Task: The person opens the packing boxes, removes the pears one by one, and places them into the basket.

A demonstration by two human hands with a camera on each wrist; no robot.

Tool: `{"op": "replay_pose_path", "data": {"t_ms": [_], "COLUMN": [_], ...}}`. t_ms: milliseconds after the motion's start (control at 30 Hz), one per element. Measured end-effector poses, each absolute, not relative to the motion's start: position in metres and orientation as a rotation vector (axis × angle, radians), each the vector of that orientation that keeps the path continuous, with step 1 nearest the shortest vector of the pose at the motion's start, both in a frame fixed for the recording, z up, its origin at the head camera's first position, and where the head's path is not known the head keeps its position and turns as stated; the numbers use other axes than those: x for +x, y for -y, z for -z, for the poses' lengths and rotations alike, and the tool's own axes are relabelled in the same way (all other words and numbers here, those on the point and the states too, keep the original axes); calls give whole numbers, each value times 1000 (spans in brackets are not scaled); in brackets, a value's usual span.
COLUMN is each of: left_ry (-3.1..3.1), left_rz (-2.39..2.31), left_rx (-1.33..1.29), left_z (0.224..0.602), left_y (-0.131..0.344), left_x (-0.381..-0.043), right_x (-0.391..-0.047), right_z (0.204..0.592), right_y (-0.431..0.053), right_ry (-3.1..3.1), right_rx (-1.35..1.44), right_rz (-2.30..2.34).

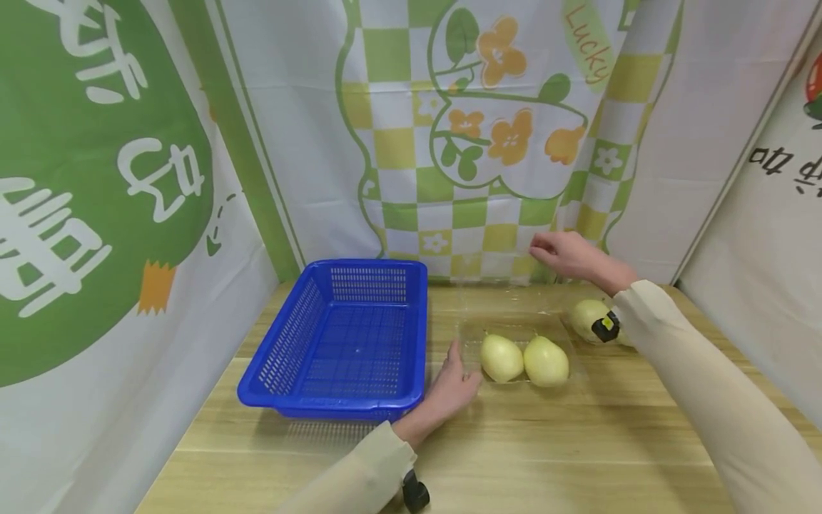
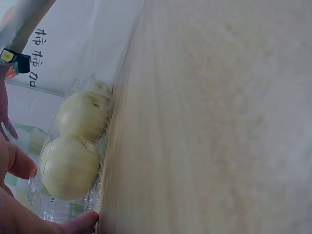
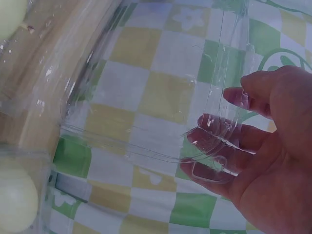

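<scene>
A clear plastic clamshell box (image 1: 472, 332) stands on the table with two pale yellow-green pears, a left pear (image 1: 501, 358) and a right pear (image 1: 546, 362), side by side in its base. Its see-through lid (image 3: 141, 148) is raised at the back. My right hand (image 1: 568, 253) pinches the lid's rim near a corner, thumb on one side and fingers (image 3: 212, 183) behind the plastic. At the box's front left corner, my left hand (image 1: 449, 389) rests against the base with thumb and forefinger spread; the left wrist view shows its fingertips right at the plastic.
A blue plastic basket (image 1: 330, 407) stands to the left, close to my left wrist, with nothing in it. More pears (image 1: 587, 318) in clear plastic lie to the right, partly hidden under my right wrist. A patterned cloth (image 1: 398, 143) hangs behind the wooden table (image 1: 546, 450).
</scene>
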State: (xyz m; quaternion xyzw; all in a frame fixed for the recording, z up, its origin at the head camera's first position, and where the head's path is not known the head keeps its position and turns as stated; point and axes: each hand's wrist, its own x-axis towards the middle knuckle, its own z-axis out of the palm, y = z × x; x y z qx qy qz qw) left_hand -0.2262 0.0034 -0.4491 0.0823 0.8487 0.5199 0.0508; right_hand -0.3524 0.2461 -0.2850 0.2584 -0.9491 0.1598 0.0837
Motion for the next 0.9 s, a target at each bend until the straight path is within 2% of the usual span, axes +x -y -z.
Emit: {"op": "replay_pose_path", "data": {"t_ms": [533,900], "left_ry": [-2582,-2572], "left_rz": [-1602,-1615], "left_rx": [254,269], "left_z": [449,448], "left_y": [-3,-1], "left_x": [-223,-221], "right_x": [-370,-364], "right_z": [292,298], "right_y": [-257,-266], "right_ry": [2881,2907], "right_rx": [720,766], "right_rz": [-410,-453]}}
